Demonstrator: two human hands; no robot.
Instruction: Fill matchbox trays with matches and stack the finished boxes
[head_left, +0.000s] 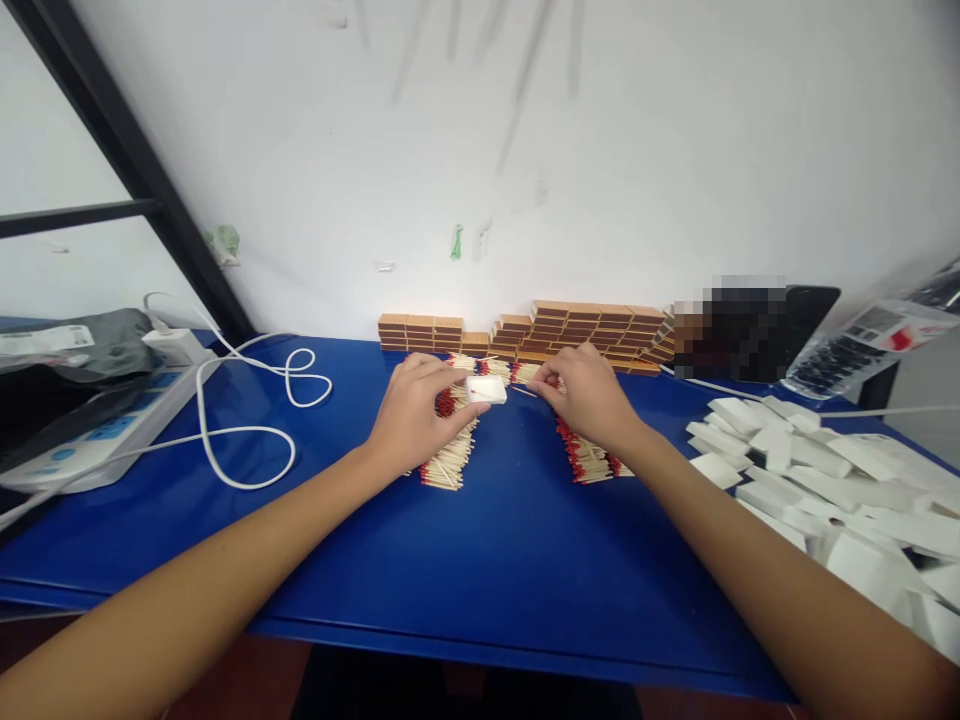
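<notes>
My left hand (420, 410) grips a small white matchbox tray (491, 389) between thumb and fingers, above the blue table. A red match head shows at the tray's left side; the rest of its inside is hard to make out. To the right, my right hand (589, 395) is closed in a pinch, with a pale matchstick (523, 391) sticking out from its fingertips toward the tray. Under and beside my left hand lies a pile of red-tipped matches (448, 465). Another pile of matches (589, 460) is partly hidden beneath my right hand and wrist.
Stacked matchbox sleeves (585, 325) line the wall. White trays (840, 470) are heaped at the right, before a dark phone-like object (802, 330) and a clear plastic package (855, 345). At the left lie a power strip (112, 430), white cable (289, 400) and grey bag (112, 340).
</notes>
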